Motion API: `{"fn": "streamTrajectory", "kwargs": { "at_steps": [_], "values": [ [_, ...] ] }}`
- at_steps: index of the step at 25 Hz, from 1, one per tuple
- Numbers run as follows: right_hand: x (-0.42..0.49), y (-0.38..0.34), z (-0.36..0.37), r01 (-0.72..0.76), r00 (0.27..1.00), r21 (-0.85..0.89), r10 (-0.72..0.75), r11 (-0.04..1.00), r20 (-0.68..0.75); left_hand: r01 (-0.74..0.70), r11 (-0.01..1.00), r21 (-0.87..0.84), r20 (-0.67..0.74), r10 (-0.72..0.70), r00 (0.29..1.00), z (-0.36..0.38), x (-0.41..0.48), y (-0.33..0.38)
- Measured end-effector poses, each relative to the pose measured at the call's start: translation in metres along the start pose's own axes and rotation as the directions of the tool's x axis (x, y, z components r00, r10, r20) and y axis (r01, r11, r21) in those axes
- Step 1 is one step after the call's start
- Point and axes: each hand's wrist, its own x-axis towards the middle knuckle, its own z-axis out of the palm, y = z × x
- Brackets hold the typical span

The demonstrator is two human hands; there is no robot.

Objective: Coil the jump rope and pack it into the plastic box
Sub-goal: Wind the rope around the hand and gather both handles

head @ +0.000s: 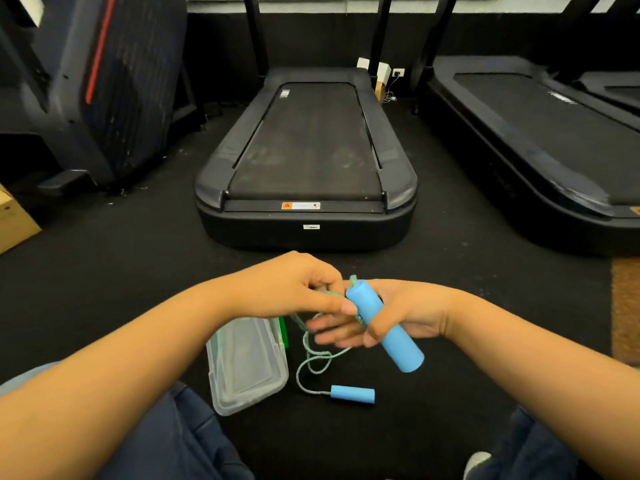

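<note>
Coiling has barely begun: the right hand (391, 317) clasps one blue foam handle (382, 325), the left hand (294, 289) pinches the pale green cord (311, 362), and the clear plastic box (247, 363) sits unfilled on the black floor (121, 271).

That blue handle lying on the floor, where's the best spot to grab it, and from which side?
Probably around its middle, coming straight down from above. The floor handle lies flat, a plain cylinder with open floor on both long sides, so fingers can pinch across it. Avoid its left end, where the cord enters.
</note>
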Motion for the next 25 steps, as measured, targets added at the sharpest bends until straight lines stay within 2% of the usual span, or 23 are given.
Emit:
{"fn": "streamTrajectory", "kwargs": {
  "at_steps": [4,7,8,11,13,16,18,22,25],
  "values": [
    [0.006,0.005,0.006,-0.034,0.991,0.090,0.022,0.995,0.129,-0.011,1.000,0.015,-0.061,0.012,0.998,-0.017,0.001,-0.015],
    [0.008,0.006,0.013,0.044,0.969,0.317,-0.118,0.947,0.217,0.012,0.998,-0.068,-0.156,-0.022,0.988,-0.011,0.005,-0.016],
    [0.007,0.004,0.014,0.075,0.962,0.397,-0.171,0.915,0.211,0.013,0.993,-0.115,-0.174,-0.033,0.984,-0.005,0.007,-0.015],
    [0.005,-0.001,0.012,0.217,0.953,0.566,-0.298,0.795,0.054,-0.001,0.951,-0.308,-0.172,-0.055,0.984,0.011,0.011,-0.007],
    [0.003,-0.008,0.012,0.295,0.920,0.593,-0.390,0.750,0.036,0.019,0.957,-0.290,-0.144,-0.063,0.988,0.018,0.012,-0.005],
    [-0.001,-0.015,0.009,0.341,0.894,0.600,-0.447,0.724,0.032,0.011,0.976,-0.216,-0.284,-0.074,0.956,0.030,0.015,-0.010],
    [-0.005,-0.017,0.006,0.365,0.886,0.591,-0.464,0.719,0.017,0.001,0.988,-0.155,-0.308,-0.050,0.950,0.043,0.016,-0.009],
    [-0.007,-0.019,-0.003,0.430,0.874,0.573,-0.480,0.697,-0.073,0.028,0.984,-0.176,-0.152,-0.055,0.987,0.060,0.016,-0.005],
    [-0.010,-0.018,-0.009,0.464,0.874,0.514,-0.468,0.722,-0.131,0.052,0.979,-0.197,-0.056,-0.064,0.996,0.066,0.017,0.002]
  ]
}}
